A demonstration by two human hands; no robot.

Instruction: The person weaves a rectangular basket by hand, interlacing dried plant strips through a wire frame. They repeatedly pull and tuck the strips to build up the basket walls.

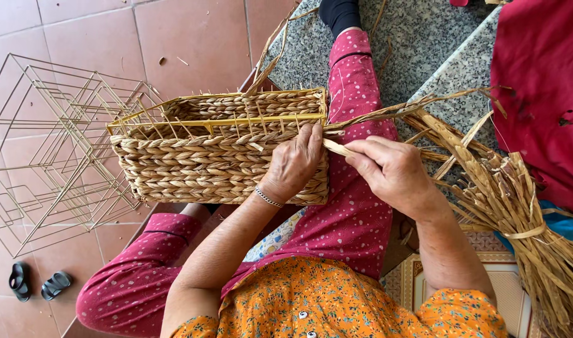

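A partly woven basket (pixel 199 159) of braided straw on a yellow wire frame rests on my lap, open side facing away. My left hand (pixel 294 164) presses on the basket's right end, fingers over the top rows near the rim wire; a silver bracelet is on that wrist. My right hand (pixel 390 172) pinches a flat straw strand (pixel 338 148) right beside the basket's corner. Longer strands (pixel 399 111) run from the corner out to the right.
Several bare yellow wire frames (pixel 49 144) stand on the tiled floor at left. A tied bundle of dry straw (pixel 518 213) lies at right by a red cloth (pixel 543 94). Black sandals (pixel 36 281) sit at lower left. A speckled stone surface (pixel 418 37) is ahead.
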